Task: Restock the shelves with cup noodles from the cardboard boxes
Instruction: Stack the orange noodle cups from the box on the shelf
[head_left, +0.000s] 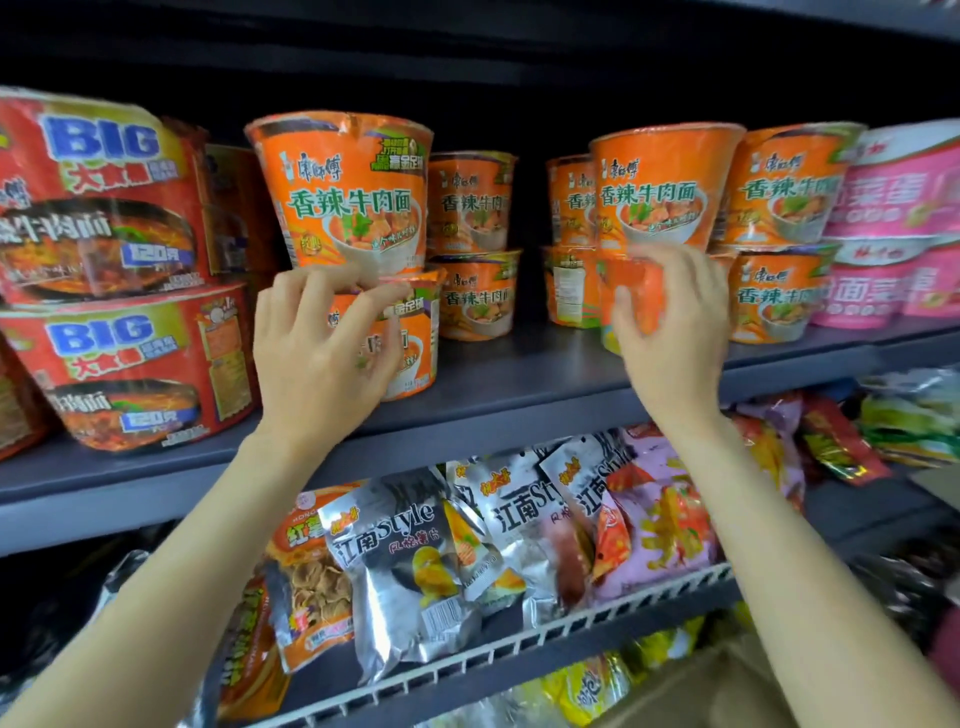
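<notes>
Near the shelf's (493, 374) front edge, we are curling our left hand (322, 353) and right hand (670, 332) round orange 香辣牛肉面 cups (410, 338), beside red BIG bowls (119, 358).

A dark grey metal shelf (519, 374) runs across the view, its back panel (519, 67) lost in deep shadow under another shelf board above. Below it a lower shelf (852, 512) carries a white wire front rail (571, 621). Light falls from the front, leaving the recesses dim.
</notes>
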